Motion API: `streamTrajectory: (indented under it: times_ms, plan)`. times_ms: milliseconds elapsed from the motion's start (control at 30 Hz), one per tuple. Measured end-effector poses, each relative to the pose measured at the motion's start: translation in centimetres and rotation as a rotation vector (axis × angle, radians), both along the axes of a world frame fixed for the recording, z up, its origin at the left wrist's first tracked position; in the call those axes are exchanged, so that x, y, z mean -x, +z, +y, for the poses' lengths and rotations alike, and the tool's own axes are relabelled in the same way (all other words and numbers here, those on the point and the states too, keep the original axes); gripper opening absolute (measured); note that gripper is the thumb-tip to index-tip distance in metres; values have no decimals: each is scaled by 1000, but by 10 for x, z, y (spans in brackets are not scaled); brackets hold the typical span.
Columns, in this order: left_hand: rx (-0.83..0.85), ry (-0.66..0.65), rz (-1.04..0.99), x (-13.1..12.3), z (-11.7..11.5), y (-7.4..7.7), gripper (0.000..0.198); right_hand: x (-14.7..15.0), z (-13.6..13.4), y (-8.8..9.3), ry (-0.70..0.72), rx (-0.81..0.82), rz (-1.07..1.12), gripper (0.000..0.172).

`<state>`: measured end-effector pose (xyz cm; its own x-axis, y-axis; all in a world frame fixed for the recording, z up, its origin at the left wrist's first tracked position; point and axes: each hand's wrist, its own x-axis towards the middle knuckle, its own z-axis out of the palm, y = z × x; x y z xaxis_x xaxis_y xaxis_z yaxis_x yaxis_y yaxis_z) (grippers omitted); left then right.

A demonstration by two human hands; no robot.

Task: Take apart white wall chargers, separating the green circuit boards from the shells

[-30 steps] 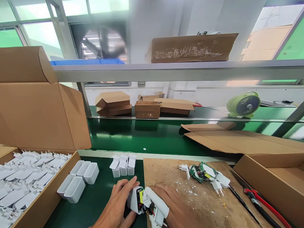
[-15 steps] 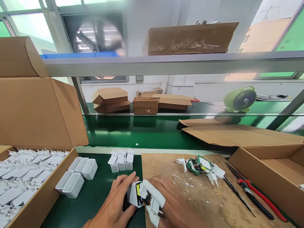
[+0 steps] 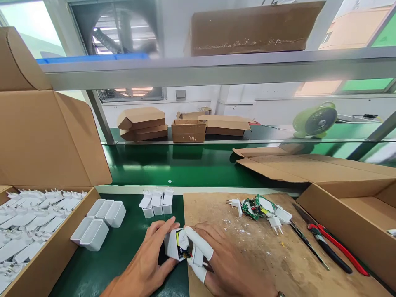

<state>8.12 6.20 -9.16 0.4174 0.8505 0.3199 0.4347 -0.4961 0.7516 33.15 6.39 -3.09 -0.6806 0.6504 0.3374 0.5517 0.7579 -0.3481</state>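
Observation:
My left hand (image 3: 148, 260) grips a white plastic charger housing (image 3: 170, 245) between its thumb and fingers. The open end faces right and shows yellow and dark electronic parts (image 3: 183, 243) inside. My right hand (image 3: 224, 258), with white covers on thumb and index finger, pinches a small white plug piece (image 3: 197, 256) close against that open end. Whether wires join the two pieces is hard to make out. Behind my left hand stand several white housings with flaps (image 3: 156, 203) in a row. More empty white housings (image 3: 95, 235) are grouped to the left.
An open carton of white plug parts (image 3: 40, 222) lies at far left. On the brown board (image 3: 213, 206) are circuit boards with plugs (image 3: 261, 208), a thin screwdriver-like tool (image 3: 309, 245) and red-and-black-handled pliers (image 3: 337, 249). Another open carton (image 3: 349, 214) borders the right.
The camera view has tipped down slightly, so the background sits higher. Both hands keep their grip; the plug piece has turned a little and a pin now shows at its right.

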Motion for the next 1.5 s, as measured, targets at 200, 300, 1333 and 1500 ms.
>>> streamTrajectory:
  times_ms: [200,300,1333,1500]
  plan:
    - [99,-76,-19,3,-2,-2,91,4,0,-1,-28,117,8,57]
    - [150,-115,42,7,-3,4,88,2,0,-3,-47,153,112,62]
    - [546,117,-575,-10,19,15,74,21,16,-14,36,199,181,48]
    - [543,137,-598,-10,20,15,71,21,15,-19,1,169,243,36]
